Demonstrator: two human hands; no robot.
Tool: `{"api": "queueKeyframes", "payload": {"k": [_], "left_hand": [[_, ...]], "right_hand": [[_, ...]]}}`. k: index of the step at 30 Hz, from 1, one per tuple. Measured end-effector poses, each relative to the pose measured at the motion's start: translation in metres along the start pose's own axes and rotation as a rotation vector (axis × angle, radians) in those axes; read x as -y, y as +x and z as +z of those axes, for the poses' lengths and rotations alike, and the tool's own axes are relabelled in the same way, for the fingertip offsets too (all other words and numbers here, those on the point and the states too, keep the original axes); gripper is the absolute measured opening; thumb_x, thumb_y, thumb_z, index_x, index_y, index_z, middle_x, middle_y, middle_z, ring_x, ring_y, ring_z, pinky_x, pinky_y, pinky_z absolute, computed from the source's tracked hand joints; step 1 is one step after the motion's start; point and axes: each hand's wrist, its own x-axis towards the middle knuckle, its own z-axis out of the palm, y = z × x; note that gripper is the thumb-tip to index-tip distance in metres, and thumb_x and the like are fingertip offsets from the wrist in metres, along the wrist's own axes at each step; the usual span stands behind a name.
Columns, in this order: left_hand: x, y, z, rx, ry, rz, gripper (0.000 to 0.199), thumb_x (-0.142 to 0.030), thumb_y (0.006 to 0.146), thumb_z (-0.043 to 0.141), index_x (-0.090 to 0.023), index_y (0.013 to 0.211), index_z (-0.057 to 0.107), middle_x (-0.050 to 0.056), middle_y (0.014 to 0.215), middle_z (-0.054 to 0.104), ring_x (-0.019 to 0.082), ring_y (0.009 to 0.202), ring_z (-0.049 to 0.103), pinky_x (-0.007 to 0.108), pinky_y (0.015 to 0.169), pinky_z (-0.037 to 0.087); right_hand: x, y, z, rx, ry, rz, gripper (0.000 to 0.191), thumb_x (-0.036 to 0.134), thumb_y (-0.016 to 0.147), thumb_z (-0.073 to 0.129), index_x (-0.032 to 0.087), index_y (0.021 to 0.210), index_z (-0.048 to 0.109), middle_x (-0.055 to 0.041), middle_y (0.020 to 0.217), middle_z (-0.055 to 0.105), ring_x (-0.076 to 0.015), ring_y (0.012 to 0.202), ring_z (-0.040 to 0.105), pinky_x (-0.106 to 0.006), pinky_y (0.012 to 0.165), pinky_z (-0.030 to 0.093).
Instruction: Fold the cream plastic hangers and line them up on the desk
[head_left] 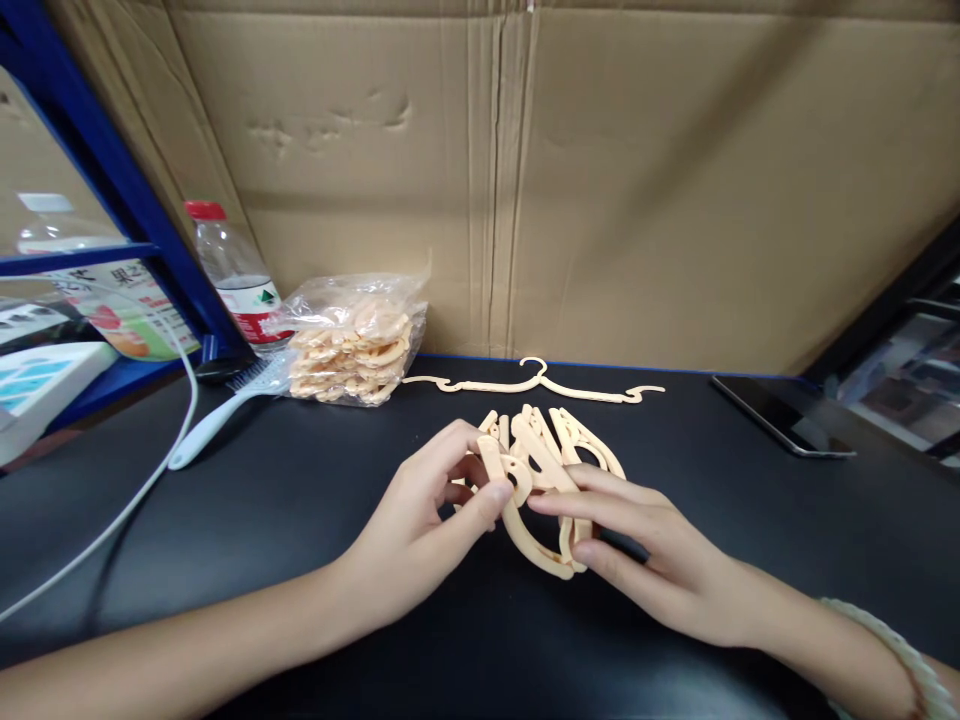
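Note:
Between my two hands is a cream plastic folding hanger (531, 545), folded up, its curved part hanging low toward me. My left hand (429, 510) pinches its left end between thumb and fingers. On the other side, my right hand (660, 550) grips the right part with thumb below and fingers across the top. Several more folded hangers (592, 432) lie on the black table just behind, partly covered by my hands. Farther back, an unfolded hanger (502, 386) lies with its arms spread and its hook toward the cardboard.
A clear bag of folded hangers (352, 345) stands at back left beside a pale blue hairbrush (225, 418) and a red-capped bottle (238, 275). A white cable (169, 440) crosses the left side. A dark phone or tablet (780, 415) lies right. Cardboard (360, 150) walls the back.

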Motion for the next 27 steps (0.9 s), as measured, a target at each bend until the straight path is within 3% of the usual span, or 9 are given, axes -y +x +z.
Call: {"api": "queueKeyframes", "payload": {"k": [3,8,12,14,16,20,23,25,27], "left_hand": [[0.003,0.003,0.002,0.049,-0.127,-0.061,0.012,-0.031,0.089,0.056,-0.02,0.092,0.056,0.002,0.089,0.06,0.014,0.076,0.058,0.023,0.061,0.053],[0.005,0.01,0.002,0.083,-0.22,-0.154,0.019,-0.033,0.085,0.06,-0.015,0.082,0.059,0.001,0.074,0.059,0.01,0.061,0.052,0.021,0.055,0.048],[0.005,0.018,-0.01,-0.045,-0.226,-0.169,0.019,-0.034,0.084,0.062,-0.015,0.083,0.06,0.002,0.076,0.062,0.012,0.066,0.056,0.021,0.057,0.047],[0.006,0.026,-0.025,-0.156,-0.185,-0.159,0.02,-0.035,0.083,0.061,-0.015,0.085,0.062,0.003,0.079,0.064,0.015,0.073,0.059,0.023,0.063,0.048],[0.011,0.035,-0.044,-0.225,-0.092,-0.204,0.023,-0.038,0.081,0.061,-0.014,0.08,0.063,0.003,0.073,0.063,0.014,0.067,0.058,0.023,0.059,0.046],[0.031,0.051,-0.076,-0.185,0.172,-0.32,0.026,-0.038,0.077,0.06,-0.015,0.065,0.059,-0.002,0.053,0.05,0.008,0.045,0.043,0.019,0.042,0.032],[0.046,0.054,-0.083,-0.128,0.26,-0.364,0.027,-0.039,0.076,0.06,-0.016,0.062,0.057,-0.004,0.047,0.043,0.008,0.04,0.039,0.019,0.039,0.029],[0.053,0.053,-0.082,-0.102,0.295,-0.378,0.025,-0.04,0.073,0.063,-0.015,0.07,0.062,-0.003,0.05,0.05,0.009,0.04,0.044,0.02,0.04,0.032],[0.055,0.051,-0.08,-0.104,0.38,-0.359,0.031,-0.041,0.072,0.066,-0.014,0.087,0.066,0.001,0.066,0.062,0.011,0.045,0.051,0.022,0.043,0.037]], "right_hand": [[0.003,0.002,0.0,0.026,0.054,0.031,0.037,0.019,0.096,0.044,0.029,0.129,0.054,-0.0053,0.102,0.063,-0.017,0.095,0.059,-0.032,0.086,0.049],[0.005,0.002,-0.003,0.124,0.173,0.114,0.031,0.024,0.097,0.044,0.032,0.124,0.056,-0.0034,0.117,0.061,-0.0179,0.109,0.057,-0.033,0.094,0.046],[-0.001,-0.001,-0.005,0.048,0.283,0.204,0.03,0.033,0.096,0.046,0.033,0.124,0.056,-0.0058,0.138,0.047,-0.0237,0.129,0.042,-0.036,0.094,0.047],[-0.009,-0.002,-0.008,-0.052,0.397,0.229,0.029,0.035,0.096,0.045,0.029,0.121,0.059,-0.0088,0.141,0.044,-0.0256,0.124,0.046,-0.035,0.087,0.05],[-0.018,-0.001,-0.01,-0.152,0.499,0.242,0.028,0.035,0.096,0.046,0.027,0.117,0.062,-0.0109,0.134,0.05,-0.0241,0.11,0.055,-0.034,0.08,0.052],[-0.031,0.002,-0.01,-0.262,0.593,0.286,0.025,0.032,0.093,0.051,0.025,0.112,0.066,-0.0087,0.108,0.061,-0.0197,0.093,0.057,-0.03,0.077,0.05],[-0.035,0.002,-0.009,-0.28,0.626,0.328,0.026,0.033,0.093,0.051,0.023,0.112,0.066,-0.0075,0.095,0.061,-0.0188,0.09,0.056,-0.029,0.078,0.048],[-0.035,0.001,-0.009,-0.294,0.633,0.352,0.027,0.034,0.093,0.051,0.022,0.112,0.065,-0.0075,0.094,0.061,-0.0188,0.09,0.055,-0.029,0.078,0.048],[-0.035,0.0,-0.012,-0.319,0.599,0.352,0.027,0.035,0.093,0.051,0.023,0.112,0.065,-0.0075,0.096,0.062,-0.0192,0.091,0.056,-0.029,0.079,0.048]]}}
